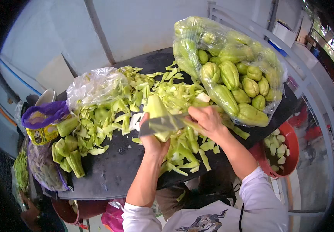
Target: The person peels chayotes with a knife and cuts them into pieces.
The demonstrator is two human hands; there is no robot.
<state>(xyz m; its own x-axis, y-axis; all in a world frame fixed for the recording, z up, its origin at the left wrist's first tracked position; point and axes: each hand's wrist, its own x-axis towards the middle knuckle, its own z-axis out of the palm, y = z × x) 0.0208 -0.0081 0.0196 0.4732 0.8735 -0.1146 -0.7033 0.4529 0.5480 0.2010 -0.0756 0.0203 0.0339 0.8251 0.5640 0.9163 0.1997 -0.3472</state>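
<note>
Near the middle of the dark table (109,170), my left hand (153,141) is wrapped round a pale green peeled chayote (156,108), held upright. My right hand (207,120) grips a knife (163,124) by its handle. The wide blade lies across the front of the chayote and hides part of it and some fingers of my left hand. Green peelings (186,149) are heaped under and around both hands. The knife handle is mostly covered by my right fingers.
A clear bag of chayotes (248,83) stands at the back right. Cut chayotes (74,160), a crumpled plastic bag (93,87) and a purple-trimmed yellow bag (45,120) are at the left. A red bucket (294,149) with pale pieces stands below the right edge.
</note>
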